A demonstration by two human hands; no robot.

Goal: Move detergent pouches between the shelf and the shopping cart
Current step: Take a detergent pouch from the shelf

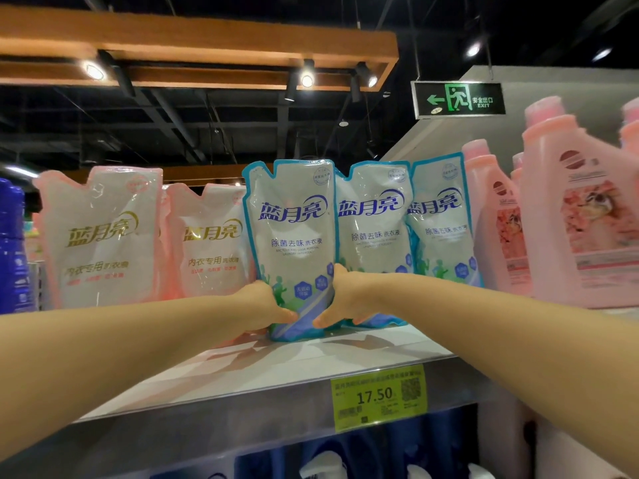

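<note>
A blue-edged white detergent pouch [292,236] stands upright on the top shelf [363,354], in front of the row. My left hand [266,307] grips its lower left side and my right hand [340,300] grips its lower right side, thumbs on the front. Two more blue pouches, one [375,223] just right of it and another [441,216] beyond, stand behind. Two pink-edged pouches, one [103,236] at the left and one [211,243] nearer the middle, stand to the left. No shopping cart is in view.
Pink detergent bottles [581,216] crowd the shelf's right end and a dark blue bottle [12,250] stands at the far left. A yellow price tag [378,397] reading 17.50 hangs on the shelf's front edge. More bottles sit on the shelf below [325,459].
</note>
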